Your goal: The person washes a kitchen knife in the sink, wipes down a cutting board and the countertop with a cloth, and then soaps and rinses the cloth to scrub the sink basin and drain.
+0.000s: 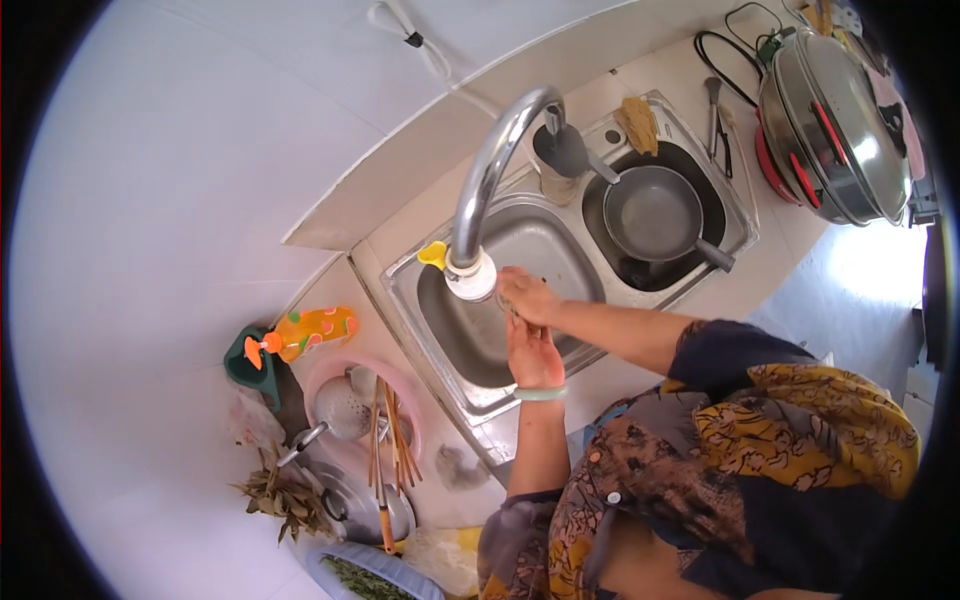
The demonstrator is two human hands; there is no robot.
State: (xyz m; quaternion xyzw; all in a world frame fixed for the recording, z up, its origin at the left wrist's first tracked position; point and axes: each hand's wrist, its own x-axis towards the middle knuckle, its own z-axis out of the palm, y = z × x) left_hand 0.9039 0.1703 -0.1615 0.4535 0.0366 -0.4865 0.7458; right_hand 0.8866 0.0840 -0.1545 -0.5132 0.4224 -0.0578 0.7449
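Over the left sink basin (575, 262), my two hands meet just below the white faucet head (470, 278). My right hand (530, 297) is bent over the fingertips of my left, its fingers closed around something small and greyish that I cannot make out. My left hand (535, 357), with a pale green bangle (540, 394) on its wrist, has its palm turned up and its fingers stretched toward the right hand. The faucet head hides part of the fingertips. A curved chrome faucet (485, 170) with a yellow lever (433, 255) arches above.
A grey frying pan (655, 213) lies in the right basin, beside a brown cloth (637, 125). A lidded steel pot (835, 130) stands at the far right. Left of the sink are an orange soap bottle (315, 333), a pink basin (335, 365) with a skimmer, and several chopsticks (400, 440).
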